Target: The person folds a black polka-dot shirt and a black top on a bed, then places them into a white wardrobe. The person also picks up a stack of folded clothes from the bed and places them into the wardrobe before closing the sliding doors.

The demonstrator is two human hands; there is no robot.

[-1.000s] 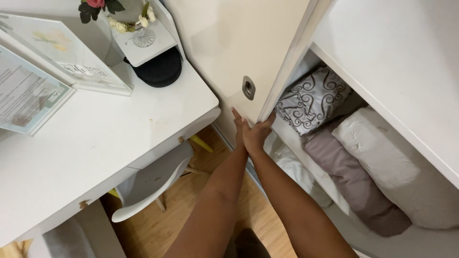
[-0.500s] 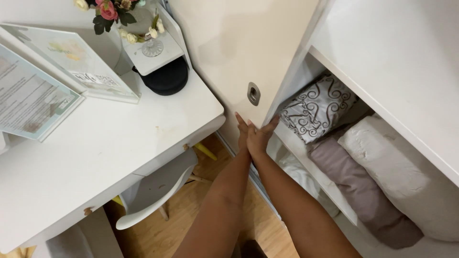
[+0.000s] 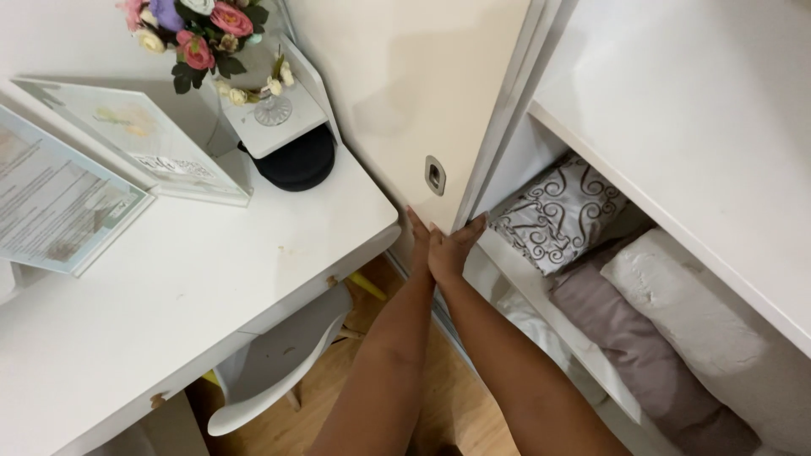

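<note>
Both my hands meet at the lower edge of a cream sliding wardrobe door [image 3: 397,93] with a small recessed metal handle [image 3: 434,175]. My left hand [image 3: 417,230] lies flat against the door's face, fingers pointing up. My right hand [image 3: 454,249] overlaps it and curls around the door's edge, fingertips toward the open wardrobe. Inside, a patterned grey-and-white pillow [image 3: 557,213] sits on a shelf [image 3: 541,291], just right of my hands.
A white desk [image 3: 211,287] stands at left with framed sheets [image 3: 59,203], a flower vase [image 3: 203,34] and a black round object [image 3: 296,160]. A white chair [image 3: 279,371] is tucked under it. Mauve [image 3: 642,355] and white bedding [image 3: 718,329] fill the shelf. Below is wooden floor [image 3: 456,422].
Both hands stay together at the door's edge. The view has shifted a little, so the flowers show more and the hands sit slightly lower in frame.
</note>
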